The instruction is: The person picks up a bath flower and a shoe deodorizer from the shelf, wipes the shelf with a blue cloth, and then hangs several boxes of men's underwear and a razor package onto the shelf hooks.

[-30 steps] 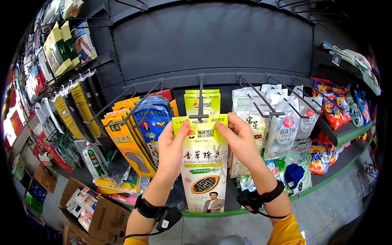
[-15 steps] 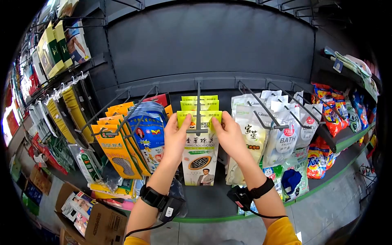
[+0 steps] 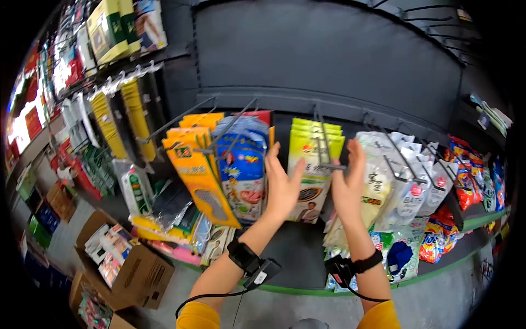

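Observation:
Green-and-white insole packets (image 3: 309,189) hang one behind another on a metal hook (image 3: 324,134) in the middle of the rack. My left hand (image 3: 282,183) is beside their left edge, fingers apart, with nothing in it. On the other side, my right hand (image 3: 349,186) is raised with its fingers stretched upward and the thumb apart, close to the packets' right edge and the hook's tip. Blue packets (image 3: 241,170) hang just left of my left hand. White bath-towel style bags (image 3: 375,181) hang right behind my right hand.
Orange insole packets (image 3: 200,178) hang at the left. Bags marked BATH (image 3: 405,192) and Tide bags (image 3: 435,241) are at the right. An open cardboard box (image 3: 139,274) with packets stands on the floor at lower left. A green-edged shelf (image 3: 298,290) runs below.
Both hands have let go of the front green packet and moved apart. That packet now hangs back against the others. The view has turned left, so the rack appears further right.

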{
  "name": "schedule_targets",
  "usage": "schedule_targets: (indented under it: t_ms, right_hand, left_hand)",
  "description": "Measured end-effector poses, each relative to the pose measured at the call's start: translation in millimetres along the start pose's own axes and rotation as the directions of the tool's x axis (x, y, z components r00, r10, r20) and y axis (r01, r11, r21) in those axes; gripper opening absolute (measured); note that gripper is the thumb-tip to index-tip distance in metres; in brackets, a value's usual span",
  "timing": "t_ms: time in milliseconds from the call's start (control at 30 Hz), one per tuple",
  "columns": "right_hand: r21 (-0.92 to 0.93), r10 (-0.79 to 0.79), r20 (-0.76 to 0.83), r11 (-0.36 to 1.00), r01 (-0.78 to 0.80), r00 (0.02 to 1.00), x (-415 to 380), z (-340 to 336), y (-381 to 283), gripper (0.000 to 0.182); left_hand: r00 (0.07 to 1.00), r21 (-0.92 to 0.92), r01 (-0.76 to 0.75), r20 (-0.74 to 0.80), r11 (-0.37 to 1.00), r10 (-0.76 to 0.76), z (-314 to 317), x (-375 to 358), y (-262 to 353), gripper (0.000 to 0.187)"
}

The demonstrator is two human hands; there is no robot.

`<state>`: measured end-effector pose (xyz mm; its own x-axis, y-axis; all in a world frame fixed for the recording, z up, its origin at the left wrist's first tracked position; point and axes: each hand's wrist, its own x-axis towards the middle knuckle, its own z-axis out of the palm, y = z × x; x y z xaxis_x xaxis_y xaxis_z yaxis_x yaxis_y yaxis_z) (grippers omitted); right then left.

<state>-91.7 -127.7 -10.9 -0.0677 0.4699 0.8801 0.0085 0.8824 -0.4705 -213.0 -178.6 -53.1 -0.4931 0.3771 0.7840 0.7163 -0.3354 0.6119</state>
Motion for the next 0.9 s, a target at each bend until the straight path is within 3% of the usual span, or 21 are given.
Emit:
schedule_targets:
  t_ms: [100, 167, 200, 233, 267, 300, 367, 433, 467, 500, 533, 567, 600, 667, 800, 867, 900]
  right_hand:
    - [0.16, 0.049, -0.058, 0.986, -0.039, 0.997, -44, 1, -5, 0.018]
    - [0.08, 0.103, 0.356, 0.987, -0.14, 0.929, -75, 2, -3, 0.01]
    - [0.13, 0.067, 0.377, 0.984, -0.125, 0.924, -90, 15, 1, 0.017]
    - [0.177, 0.03, 0.397, 0.978, -0.108, 0.918, -105, 28, 5, 0.024]
    - [0.032, 0.144, 0.552, 0.981, -0.194, 0.821, -119, 35, 5, 0.028]
    - [0.035, 0.138, 0.618, 0.979, -0.203, 0.774, -132, 46, 0, 0.032]
    - [-0.106, 0.186, 0.818, 0.979, -0.176, 0.544, -157, 67, 7, 0.035]
    - [-0.171, 0.248, 0.877, 0.962, -0.215, 0.412, -189, 90, 15, 0.036]
    - [-0.158, 0.24, 0.886, 0.961, -0.228, 0.397, -206, 100, 20, 0.032]
    - [-0.178, 0.26, 0.906, 0.95, -0.256, 0.333, -219, 109, 23, 0.027]
    - [-0.19, 0.279, 0.904, 0.941, -0.28, 0.324, -231, 117, 27, 0.025]
    - [-0.202, 0.298, 0.901, 0.931, -0.304, 0.315, -241, 123, 28, 0.024]
    - [-0.202, 0.293, 0.906, 0.933, -0.299, 0.304, -247, 128, 27, 0.024]
    - [-0.29, 0.342, 0.923, 0.919, -0.267, 0.176, -256, 131, 28, 0.024]
    - [-0.293, 0.346, 0.925, 0.912, -0.287, 0.155, -280, 145, 37, 0.023]
    - [-0.267, 0.38, 0.908, 0.849, -0.455, 0.176, -296, 151, 49, 0.027]
    - [-0.268, 0.382, 0.907, 0.848, -0.458, 0.176, -299, 153, 52, 0.027]
  left_hand:
    - [0.951, -0.065, 0.009, 0.309, 0.998, 0.011, -33, -81, -9, 0.052]
    - [0.872, 0.022, -0.032, 0.489, 0.999, 0.018, -65, -133, -33, 0.033]
    - [0.855, 0.082, 0.017, 0.515, 0.996, -0.057, -81, -153, -53, 0.03]
    - [0.858, 0.167, 0.085, 0.489, 0.982, -0.158, -96, -168, -74, 0.03]
    - [0.87, 0.285, 0.157, 0.413, 0.946, -0.269, -112, -185, -102, 0.033]
    - [0.874, 0.37, 0.269, 0.294, 0.889, -0.386, -130, -202, -131, 0.041]
    - [0.798, 0.59, 0.399, 0.154, 0.702, -0.583, -166, -223, -181, 0.065]
    - [0.746, 0.482, 0.564, 0.051, 0.671, -0.664, -194, -253, -242, 0.082]
    - [0.744, 0.482, 0.566, 0.049, 0.668, -0.666, -199, -259, -249, 0.082]
    - [0.652, 0.518, 0.634, 0.041, 0.574, -0.757, -204, -263, -256, 0.092]
    - [0.546, 0.55, 0.691, 0.026, 0.468, -0.837, -208, -264, -255, 0.103]
    - [0.54, 0.549, 0.697, 0.023, 0.462, -0.841, -211, -266, -255, 0.103]
    - [0.477, 0.576, 0.716, 0.008, 0.394, -0.879, -209, -258, -242, 0.109]
    - [0.349, 0.68, 0.686, 0.003, 0.258, -0.937, -204, -247, -234, 0.119]
    - [0.304, 0.734, 0.643, 0.017, 0.218, -0.953, -213, -240, -238, 0.124]
    - [0.279, 0.798, 0.57, 0.034, 0.194, -0.96, -214, -241, -239, 0.127]
    - [0.279, 0.8, 0.568, 0.036, 0.195, -0.96, -215, -241, -233, 0.127]
